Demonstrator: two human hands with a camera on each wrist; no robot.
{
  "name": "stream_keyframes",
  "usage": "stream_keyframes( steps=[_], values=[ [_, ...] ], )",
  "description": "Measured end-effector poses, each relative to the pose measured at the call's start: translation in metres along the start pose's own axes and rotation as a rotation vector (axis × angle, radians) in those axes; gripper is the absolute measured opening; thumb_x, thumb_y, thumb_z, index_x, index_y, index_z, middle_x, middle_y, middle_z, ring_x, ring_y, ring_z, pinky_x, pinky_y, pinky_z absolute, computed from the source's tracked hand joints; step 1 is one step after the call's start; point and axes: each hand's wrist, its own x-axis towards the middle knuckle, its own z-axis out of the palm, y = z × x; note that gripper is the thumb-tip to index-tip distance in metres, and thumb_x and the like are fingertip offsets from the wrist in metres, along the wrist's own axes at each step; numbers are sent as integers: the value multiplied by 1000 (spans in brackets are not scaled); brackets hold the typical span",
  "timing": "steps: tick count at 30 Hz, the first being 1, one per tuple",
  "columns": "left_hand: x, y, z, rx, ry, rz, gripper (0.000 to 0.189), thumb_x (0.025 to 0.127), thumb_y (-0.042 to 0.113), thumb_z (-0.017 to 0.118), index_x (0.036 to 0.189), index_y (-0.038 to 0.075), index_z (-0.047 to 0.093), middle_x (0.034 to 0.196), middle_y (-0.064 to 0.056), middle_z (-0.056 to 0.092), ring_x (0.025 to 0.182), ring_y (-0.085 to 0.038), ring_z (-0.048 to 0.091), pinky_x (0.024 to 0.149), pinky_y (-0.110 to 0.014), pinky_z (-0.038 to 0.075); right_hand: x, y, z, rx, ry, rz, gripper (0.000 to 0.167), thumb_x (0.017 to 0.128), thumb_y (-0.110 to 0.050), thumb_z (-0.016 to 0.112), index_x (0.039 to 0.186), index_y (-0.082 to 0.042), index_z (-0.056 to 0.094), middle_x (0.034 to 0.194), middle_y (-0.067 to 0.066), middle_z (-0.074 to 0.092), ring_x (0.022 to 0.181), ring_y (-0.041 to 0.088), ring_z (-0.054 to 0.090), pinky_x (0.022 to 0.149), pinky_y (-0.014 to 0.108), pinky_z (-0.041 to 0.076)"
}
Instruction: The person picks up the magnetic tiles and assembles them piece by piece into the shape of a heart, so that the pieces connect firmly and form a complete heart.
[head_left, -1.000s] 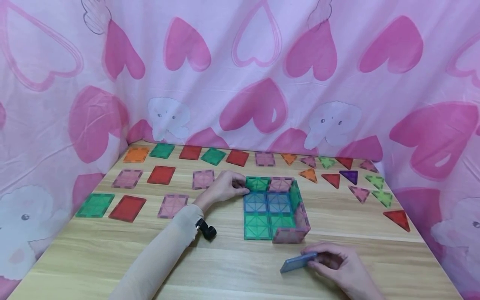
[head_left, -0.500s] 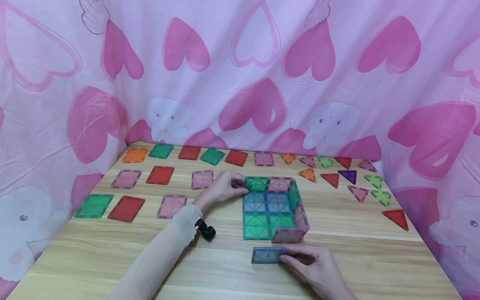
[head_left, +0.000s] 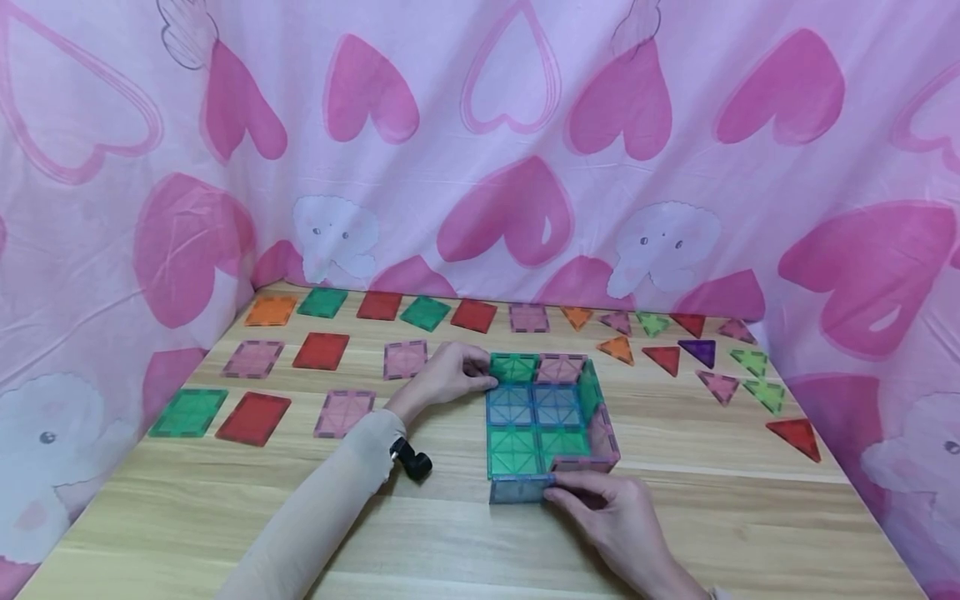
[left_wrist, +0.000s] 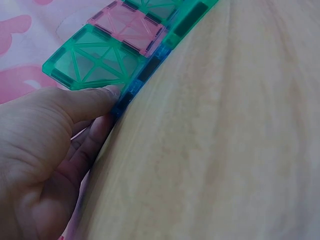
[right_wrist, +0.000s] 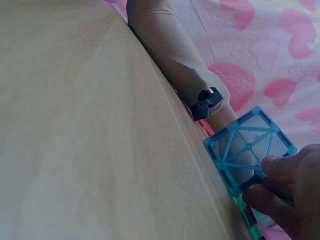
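Note:
A square base of see-through magnetic tiles lies on the table, with two blue floor tiles (head_left: 511,405) behind two green floor tiles (head_left: 513,451). Tiles stand upright along its back and right sides, and a pink tile (head_left: 581,463) stands at the front right. My left hand (head_left: 450,372) is at the back left corner, pinching the lower corner of the upright green tile (left_wrist: 100,62) between thumb and fingers. With thumb and fingers my right hand (head_left: 611,517) grips the right side of a blue square tile (head_left: 517,490), upright at the base's front left edge.
Loose square tiles lie to the left and back, among them a red tile (head_left: 253,418) and an orange tile (head_left: 271,311). Triangular tiles, such as a purple triangle (head_left: 698,352), are spread at the back right. A pink heart-print curtain (head_left: 480,167) surrounds the table.
My right hand has carried the blue tile left and forward, turning it to line up with the base's front left edge. My left hand has stayed at the back left corner.

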Motion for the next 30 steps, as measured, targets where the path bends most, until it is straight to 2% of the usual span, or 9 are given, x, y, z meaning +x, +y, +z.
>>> stream_keyframes(
  steps=[6, 15, 22, 26, 30],
  values=[
    [1, 0, 0, -7, -6, 1, 17, 101, 18, 86, 88, 18, 74, 91, 6, 77, 83, -10, 71, 81, -31, 59, 3, -1, 4, -60, 29, -60, 34, 80, -1, 99, 101, -26, 90, 99, -16, 83, 91, 2, 79, 78, 16, 62],
    [1, 0, 0, -4, -8, -14, 13, 101, 16, 86, 92, 18, 76, 94, 7, 78, 86, -10, 74, 84, -31, 61, 6, -2, 4, -93, 51, -18, 31, 80, 2, 98, 93, -25, 87, 93, -15, 83, 81, -2, 76, 69, 18, 62],
    [1, 1, -1, -2, -7, -18, 12, 101, 17, 85, 93, 18, 77, 93, 7, 78, 85, -10, 73, 83, -31, 61, 6, -5, -5, -37, 61, 15, 27, 86, -3, 96, 94, -26, 85, 90, -9, 83, 73, 0, 74, 63, 21, 62],
    [1, 0, -1, -3, -7, -18, 13, 101, 16, 85, 92, 18, 76, 93, 6, 78, 85, -10, 73, 84, -30, 61, 9, -6, -20, 47, 134, -20, 27, 88, 0, 93, 97, -23, 83, 86, -8, 80, 66, 5, 68, 57, 20, 57],
    [1, 0, 0, 6, -7, -18, 15, 101, 16, 86, 91, 18, 75, 92, 7, 77, 84, -10, 73, 82, -30, 60, 15, 1, -35, 114, 254, -135, 39, 76, 18, 94, 101, -6, 73, 87, -1, 70, 70, 9, 61, 58, 19, 50]
  ],
)
